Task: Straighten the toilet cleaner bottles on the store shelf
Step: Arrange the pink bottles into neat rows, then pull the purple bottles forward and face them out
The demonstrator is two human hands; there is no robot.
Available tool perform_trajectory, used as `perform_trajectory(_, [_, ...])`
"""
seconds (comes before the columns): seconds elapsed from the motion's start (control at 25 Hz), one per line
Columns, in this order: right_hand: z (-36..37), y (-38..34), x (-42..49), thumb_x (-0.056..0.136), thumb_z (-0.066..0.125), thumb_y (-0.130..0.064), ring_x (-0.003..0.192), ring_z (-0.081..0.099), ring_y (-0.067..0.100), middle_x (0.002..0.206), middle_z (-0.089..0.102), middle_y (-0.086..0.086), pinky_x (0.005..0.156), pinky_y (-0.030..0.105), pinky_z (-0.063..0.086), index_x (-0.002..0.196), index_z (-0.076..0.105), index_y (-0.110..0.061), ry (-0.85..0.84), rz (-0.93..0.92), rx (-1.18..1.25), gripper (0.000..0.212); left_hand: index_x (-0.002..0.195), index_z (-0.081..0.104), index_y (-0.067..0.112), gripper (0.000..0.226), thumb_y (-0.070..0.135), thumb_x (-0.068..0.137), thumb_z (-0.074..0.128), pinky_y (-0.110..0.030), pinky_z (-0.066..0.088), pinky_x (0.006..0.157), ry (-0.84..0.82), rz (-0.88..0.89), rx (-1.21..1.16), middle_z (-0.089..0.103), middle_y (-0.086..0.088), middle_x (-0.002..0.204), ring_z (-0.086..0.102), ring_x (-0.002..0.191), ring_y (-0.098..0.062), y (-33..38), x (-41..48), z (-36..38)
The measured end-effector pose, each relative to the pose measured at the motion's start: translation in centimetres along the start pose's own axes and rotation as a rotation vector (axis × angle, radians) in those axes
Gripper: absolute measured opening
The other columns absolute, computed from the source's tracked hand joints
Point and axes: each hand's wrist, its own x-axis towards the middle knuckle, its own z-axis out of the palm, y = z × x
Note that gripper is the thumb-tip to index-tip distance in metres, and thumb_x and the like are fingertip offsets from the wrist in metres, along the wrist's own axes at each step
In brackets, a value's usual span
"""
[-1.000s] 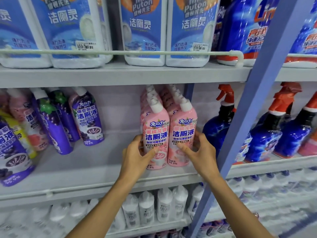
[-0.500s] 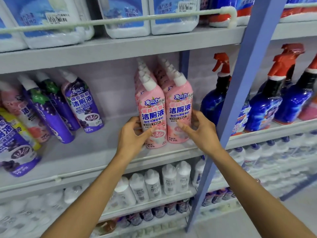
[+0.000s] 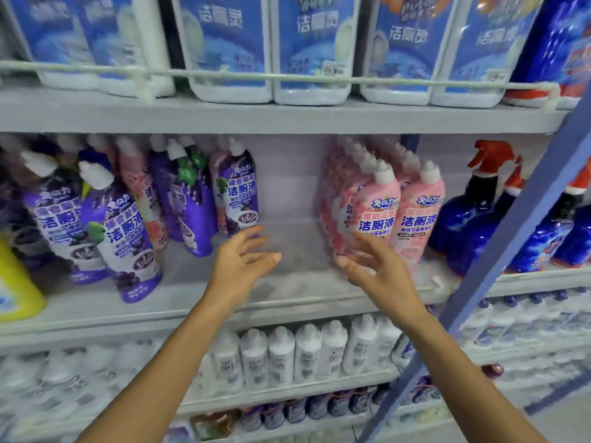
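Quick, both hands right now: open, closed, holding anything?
Left hand: open, holding nothing.
Right hand: open, in front of the pink bottles, gripping nothing.

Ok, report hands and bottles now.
Open left hand over bare shelf. Open right hand at pink bottles, gripping nothing. Those stand in two rows; purple bottles lean. Nothing in the way.

I am looking at pink bottles (image 3: 383, 215) wearing white caps (image 3: 385, 174) and carrying blue lettering; the purple bottles (image 3: 238, 193) are showing grape pictures with white lettering; the spray bottles (image 3: 463, 219) are shining deep blue under red triggers (image 3: 489, 155); a yellow bottle (image 3: 16, 282) is glowing bright; the shelf (image 3: 287, 292) is showing pale grey.
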Motion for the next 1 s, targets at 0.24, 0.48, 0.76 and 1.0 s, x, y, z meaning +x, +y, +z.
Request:
perform_trajectory(0.24, [11.1, -4.7, 7.7, 0.087, 0.08, -0.023, 0.107, 0.069, 0.016, 0.133, 0.062, 0.006, 0.08, 0.045, 0.063, 0.14, 0.054, -0.019, -0.117, -0.016, 0.108, 0.06, 0.126, 0.062, 0.012, 0.058, 0.003, 0.074, 0.086, -0.045, 0.058, 0.089, 0.299, 0.019, 0.055, 0.068, -0.016, 0.115, 0.066, 0.093, -0.023, 1.3, 3.4, -10.5])
perform_trajectory(0.48, [16.9, -7.0, 18.6, 0.074, 0.089, -0.037, 0.115, 0.065, 0.024, 0.133, 0.062, 0.004, 0.099, 0.039, 0.055, 0.143, 0.05, -0.02, -0.061, -0.094, -0.013, 0.082, 0.11, 0.061, 0.025, 0.065, 0.052, 0.054, 0.081, -0.037, 0.06, 0.083, 0.474, 0.074, 0.356, 0.074, -0.001, 0.104, 0.072, 0.091, -0.018, 2.1, 9.1, -10.7])
perform_trajectory(0.76, [19.4, -4.2, 22.0, 0.07, 0.088, -0.046, 0.118, 0.062, 0.027, 0.131, 0.062, 0.005, 0.097, 0.041, 0.054, 0.142, 0.042, -0.025, -0.052, -0.241, -0.144, 0.088, 0.128, 0.05, 0.002, 0.068, 0.022, 0.075, 0.086, -0.032, 0.054, 0.079, 0.622, 0.139, 0.492, 0.072, -0.017, 0.106, 0.068, 0.097, -0.031, 2.1, 11.2, -7.7])
perform_trajectory(1.0, [19.6, -3.9, 21.1, 0.058, 0.084, -0.062, 0.11, 0.067, 0.017, 0.125, 0.065, -0.006, 0.095, 0.042, 0.057, 0.134, 0.044, -0.04, -0.105, -0.26, -0.03, 0.089, 0.128, 0.053, 0.005, 0.051, 0.013, 0.084, 0.078, -0.019, 0.044, 0.082, 0.65, 0.185, 0.592, 0.066, -0.005, 0.107, 0.06, 0.099, -0.021, 1.8, 10.5, -7.7])
